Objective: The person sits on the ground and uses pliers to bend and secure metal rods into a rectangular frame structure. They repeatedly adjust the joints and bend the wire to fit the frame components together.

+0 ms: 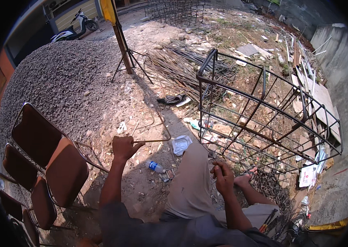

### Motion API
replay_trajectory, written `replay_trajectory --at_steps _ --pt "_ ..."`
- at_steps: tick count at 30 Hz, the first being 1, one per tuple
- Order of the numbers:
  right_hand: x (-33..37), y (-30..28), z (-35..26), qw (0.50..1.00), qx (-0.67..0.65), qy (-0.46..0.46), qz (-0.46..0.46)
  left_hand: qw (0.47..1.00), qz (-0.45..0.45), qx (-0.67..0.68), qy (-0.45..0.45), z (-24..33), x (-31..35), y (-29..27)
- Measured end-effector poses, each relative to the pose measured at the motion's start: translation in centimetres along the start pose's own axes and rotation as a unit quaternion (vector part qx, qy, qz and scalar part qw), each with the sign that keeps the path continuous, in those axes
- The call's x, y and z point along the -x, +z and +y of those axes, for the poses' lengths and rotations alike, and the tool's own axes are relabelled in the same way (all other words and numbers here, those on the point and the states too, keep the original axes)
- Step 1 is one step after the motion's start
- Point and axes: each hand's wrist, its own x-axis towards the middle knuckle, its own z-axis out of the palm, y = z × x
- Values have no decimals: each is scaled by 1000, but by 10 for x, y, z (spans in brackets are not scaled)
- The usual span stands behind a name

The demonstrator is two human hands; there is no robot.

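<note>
My left hand [125, 148] is closed around the end of a thin bent steel rod [153, 141], with the thumb stretched out. From the fist the rod runs right, then bends away up the ground. My right hand [223, 177] hovers over my lap beside my knee, fingers curled in a pinch; anything inside it is too small to make out. To its upper right stands a rebar cage [260, 101] of dark long bars and square ties. A clear bottle with a blue label [154, 166] and a white crumpled wrapper [181, 144] lie on the ground between my hands.
Brown padded chairs [67, 168] line the left, before a gravel heap [59, 78]. A post on a tripod stand [127, 61] rises ahead, near a pile of loose rebar [182, 66]. Boards and scraps [320, 99] lie along the concrete wall [342, 82] at right.
</note>
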Motion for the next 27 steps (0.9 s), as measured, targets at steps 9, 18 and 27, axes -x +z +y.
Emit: replay_trajectory --at_steps 9,18,27 --pt "22 -6 -1 996 -82 20 -8 972 188 135 -40 50 81 -120" --pt "19 9 -28 928 -326 174 -43 930 321 78 160 119 104 -204" --pt "54 -19 -26 973 109 -181 90 878 193 113 423 228 45 -189"
